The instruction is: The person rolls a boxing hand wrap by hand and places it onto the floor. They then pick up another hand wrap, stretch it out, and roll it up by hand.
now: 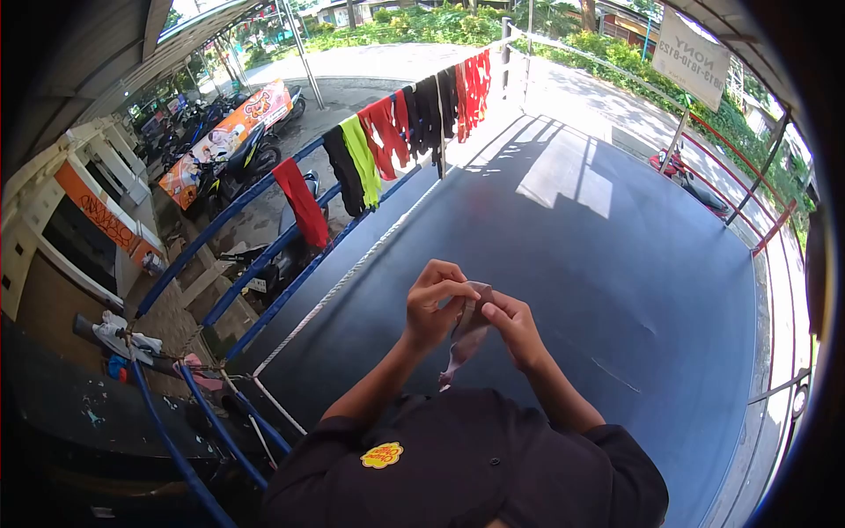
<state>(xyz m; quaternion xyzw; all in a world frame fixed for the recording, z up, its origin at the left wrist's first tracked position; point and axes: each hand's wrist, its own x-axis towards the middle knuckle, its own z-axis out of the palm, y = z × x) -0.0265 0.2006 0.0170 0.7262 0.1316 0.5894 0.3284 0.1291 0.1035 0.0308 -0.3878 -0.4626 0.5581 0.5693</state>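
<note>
Before my chest, my left hand [435, 305] and my right hand [513, 327] pinch the upper part of a pale pinkish-grey hand wrap [468, 339]. Fingers of both hands are closed on its top, close together. Below them the strip hangs down in a twist, and its lower end reaches my dark shirt [493, 449]. Part of the cloth is hidden behind my fingers.
I am over the dark blue mat [572, 264] of a boxing ring. Blue ropes [255, 264] run along the left, where a red cloth strip [302, 204] and several wraps [383, 141] hang. Motorcycles [242, 163] stand outside. A banner [691, 62] hangs at the right.
</note>
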